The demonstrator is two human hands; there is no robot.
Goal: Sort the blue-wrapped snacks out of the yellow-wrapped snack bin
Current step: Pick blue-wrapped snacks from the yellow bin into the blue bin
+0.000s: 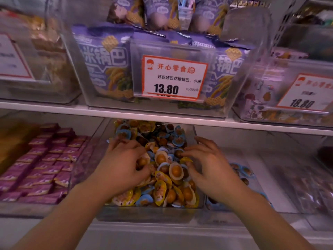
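Under the shelf, both hands dig into the clear bin (144, 216) of mixed snacks, left hand (124, 166) and right hand (209, 165) apart, fingers curled among wrappers, grip unclear.

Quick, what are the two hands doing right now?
Left hand: fingers curled into the snack pile, whether it grips one cannot be told.
Right hand: open, fingers spread on the pile.

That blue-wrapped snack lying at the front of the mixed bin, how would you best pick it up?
Pinch the blue-wrapped snack by its flat blue rim, coming from above at the front, probably with the left hand. The domed middle looks slippery, yellow-wrapped snacks crowd its sides, and the bin wall blocks a low approach.
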